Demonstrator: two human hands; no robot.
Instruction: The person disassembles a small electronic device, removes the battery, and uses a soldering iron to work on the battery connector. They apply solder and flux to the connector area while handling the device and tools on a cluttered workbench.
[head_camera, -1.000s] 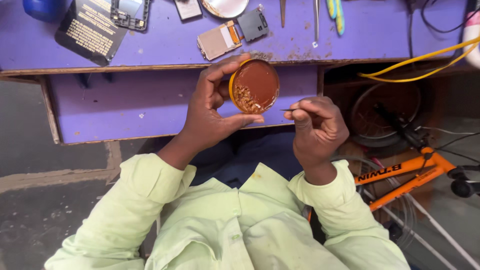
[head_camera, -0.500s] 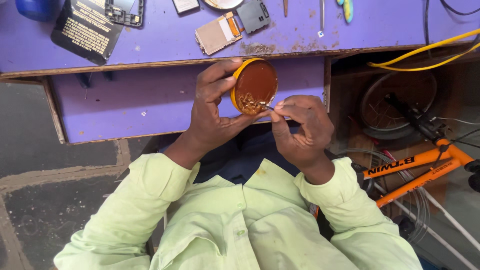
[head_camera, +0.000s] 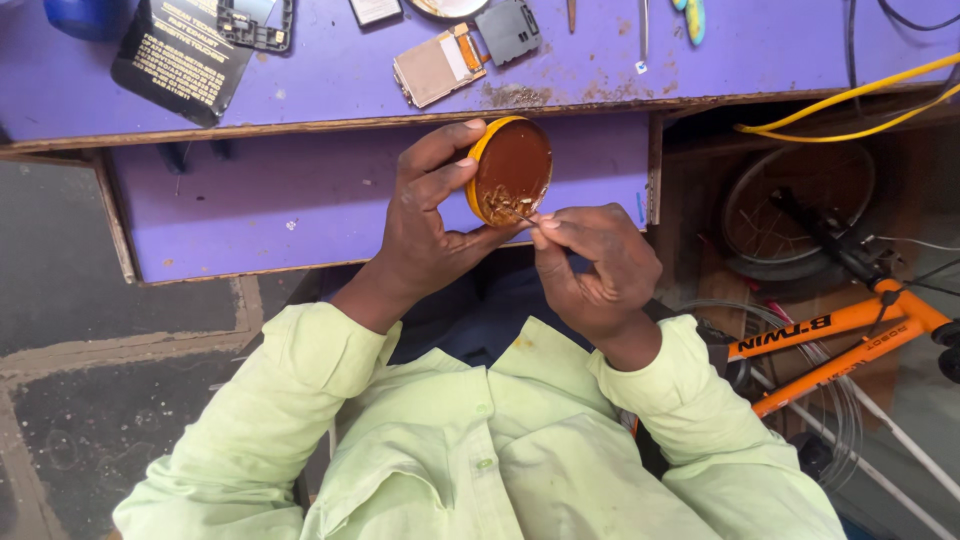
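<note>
Left hand (head_camera: 430, 235) grips the round tin (head_camera: 510, 172) by its yellow rim, thumb on the near edge and fingers curled over the far side, holding it up in the air just in front of the purple desk (head_camera: 330, 80) and tilted so its brown inside faces me. My right hand (head_camera: 595, 270) is pinched shut on a thin pin (head_camera: 522, 215), and that hand sits just right of and below the tin, much the nearer of the two to the paste. The pin's long axis runs from my fingertips up and leftward, its tip touching the crumbly lighter patch at the tin's lower rim. So the tin lies up and to the left of my right hand, nearly touching my knuckles. An orange bicycle (head_camera: 830, 335) leans well off to my right, and phone parts (head_camera: 440, 65) lie on the desk beyond.
</note>
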